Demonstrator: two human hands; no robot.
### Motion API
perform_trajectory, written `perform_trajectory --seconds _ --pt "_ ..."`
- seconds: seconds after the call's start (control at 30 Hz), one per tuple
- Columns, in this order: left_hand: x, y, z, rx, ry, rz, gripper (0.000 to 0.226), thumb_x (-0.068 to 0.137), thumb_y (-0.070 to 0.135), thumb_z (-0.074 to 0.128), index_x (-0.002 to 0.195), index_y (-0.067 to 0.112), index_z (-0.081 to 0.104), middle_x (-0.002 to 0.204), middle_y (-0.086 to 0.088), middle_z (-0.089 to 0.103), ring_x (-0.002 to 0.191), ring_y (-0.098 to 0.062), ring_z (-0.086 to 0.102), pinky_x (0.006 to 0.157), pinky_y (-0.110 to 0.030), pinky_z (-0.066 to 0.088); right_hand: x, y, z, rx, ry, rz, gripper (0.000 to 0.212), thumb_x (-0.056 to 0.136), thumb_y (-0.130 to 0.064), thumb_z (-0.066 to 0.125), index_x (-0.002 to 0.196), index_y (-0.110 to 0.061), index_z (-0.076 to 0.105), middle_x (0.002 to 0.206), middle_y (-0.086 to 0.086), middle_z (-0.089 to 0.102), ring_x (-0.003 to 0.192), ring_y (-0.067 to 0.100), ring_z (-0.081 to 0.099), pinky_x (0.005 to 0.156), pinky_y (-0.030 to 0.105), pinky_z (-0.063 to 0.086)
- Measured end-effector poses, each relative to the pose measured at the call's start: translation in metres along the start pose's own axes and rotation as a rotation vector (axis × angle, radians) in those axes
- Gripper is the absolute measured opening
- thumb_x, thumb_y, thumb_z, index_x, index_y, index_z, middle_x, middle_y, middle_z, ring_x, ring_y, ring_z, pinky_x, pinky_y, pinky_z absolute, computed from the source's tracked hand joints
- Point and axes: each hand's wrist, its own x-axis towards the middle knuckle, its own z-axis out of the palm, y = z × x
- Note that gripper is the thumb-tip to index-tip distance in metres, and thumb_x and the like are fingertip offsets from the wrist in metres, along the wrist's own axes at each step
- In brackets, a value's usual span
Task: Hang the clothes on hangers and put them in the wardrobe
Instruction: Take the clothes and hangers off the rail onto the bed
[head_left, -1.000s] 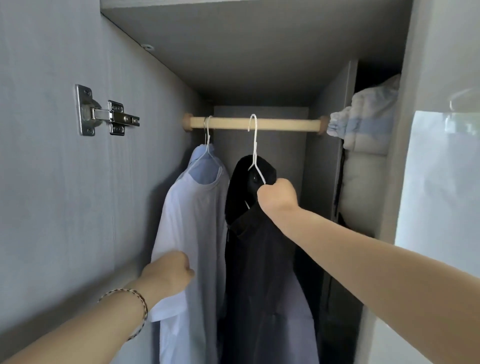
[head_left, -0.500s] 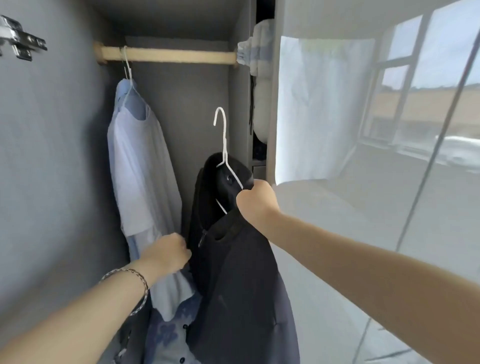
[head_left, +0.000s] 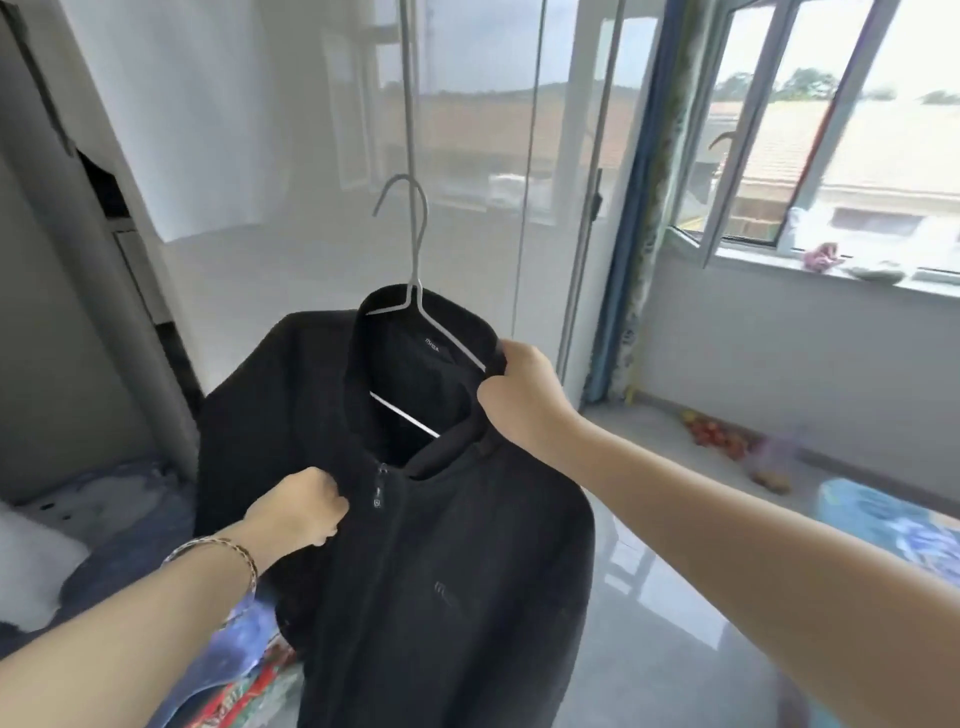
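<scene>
Holding black jacket (head_left: 426, 582) on white wire hanger (head_left: 415, 291) up in front, hook (head_left: 425, 213) pointing up, garment hanging straight down; right hand (head_left: 519, 397) gripped collar (head_left: 374, 322) over hanger arm, left hand (head_left: 301, 512) pinched front beside zip (head_left: 377, 496), hands apart; wardrobe (head_left: 31, 338) lay far left, right hand nearer hook

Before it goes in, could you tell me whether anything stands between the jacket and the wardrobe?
Nothing visible does: the jacket is held in open air beside the wardrobe; the rail is out of view.
</scene>
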Motion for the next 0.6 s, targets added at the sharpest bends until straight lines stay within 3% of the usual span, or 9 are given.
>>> perform_trajectory --seconds 0.13,0.23,0.33,0.43,0.53,0.6 --pt "-0.023 0.069 0.062 0.001 -0.137 0.113 0.029 0.094 0.011 0.049 0.065 0.009 0.056 0.071 -0.011 0.064 0.065 -0.024 0.062 0.070 -0.031 0.054 -0.065 0.044 -0.072 -0.037 0.123 0.043 0.039 0.075 0.012 0.036 0.068 -0.023 0.052 0.064 -0.003 0.054 0.055 0.011 0.050 0.041 0.014 0.039" --pt "-0.046 0.123 0.113 -0.010 -0.195 0.197 0.030 0.093 0.010 0.051 0.063 0.008 0.056 0.065 -0.009 0.062 0.064 -0.024 0.061 0.066 -0.029 0.052 -0.118 0.079 -0.120 -0.068 0.223 0.112 0.034 0.073 0.012 0.037 0.069 -0.017 0.054 0.065 -0.002 0.054 0.059 0.013 0.049 0.047 0.018 0.039" --pt "-0.079 0.175 0.163 0.021 -0.267 0.296 0.029 0.093 0.010 0.051 0.064 0.009 0.055 0.066 -0.009 0.062 0.065 -0.025 0.059 0.060 -0.025 0.048 -0.172 0.109 -0.158 -0.082 0.304 0.191 0.037 0.071 0.014 0.038 0.061 -0.020 0.050 0.061 -0.006 0.050 0.058 0.009 0.046 0.046 0.012 0.036" --pt "-0.113 0.216 0.209 0.046 -0.344 0.388 0.029 0.092 0.010 0.051 0.063 0.012 0.052 0.081 -0.018 0.068 0.073 -0.029 0.064 0.074 -0.035 0.055 -0.223 0.130 -0.181 -0.103 0.353 0.263 0.036 0.069 0.013 0.038 0.057 -0.021 0.041 0.058 -0.005 0.045 0.054 0.010 0.041 0.043 0.013 0.031" --pt "-0.142 0.249 0.244 0.051 -0.386 0.472 0.031 0.093 0.009 0.048 0.062 0.013 0.051 0.068 -0.008 0.062 0.061 -0.022 0.060 0.062 -0.028 0.051 -0.262 0.141 -0.192 -0.099 0.411 0.297 0.035 0.068 0.012 0.038 0.054 -0.020 0.035 0.054 -0.005 0.038 0.050 0.011 0.035 0.037 0.011 0.025" --pt "-0.154 0.264 0.262 0.106 -0.443 0.511 0.030 0.091 0.008 0.047 0.062 0.011 0.053 0.065 -0.003 0.063 0.061 -0.019 0.063 0.063 -0.026 0.051 -0.280 0.144 -0.197 -0.052 0.504 0.321 0.034 0.067 0.012 0.037 0.054 -0.018 0.033 0.053 -0.004 0.036 0.049 0.012 0.033 0.039 0.013 0.024"
